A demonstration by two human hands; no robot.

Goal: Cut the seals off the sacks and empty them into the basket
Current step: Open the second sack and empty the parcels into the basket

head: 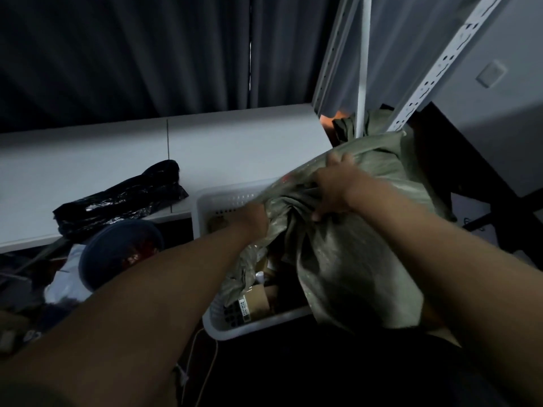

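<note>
A grey-green woven sack point(346, 259) is held over a white perforated plastic basket point(223, 198). My left hand point(252, 218) grips the sack's bunched fabric on its left side. My right hand point(335, 186) clutches the fabric higher up, near the sack's upper end. The sack's open mouth hangs down into the basket, where cardboard boxes and small parcels point(255, 301) lie. The basket's near rim point(249, 324) shows below the sack. No cutting tool is visible.
A white table point(117, 160) runs along the back with a black plastic bag point(123, 198) on it. A dark blue round container point(117, 254) stands left of the basket. White slotted shelf posts point(440, 63) rise at right, with another green sack point(379, 121) behind them.
</note>
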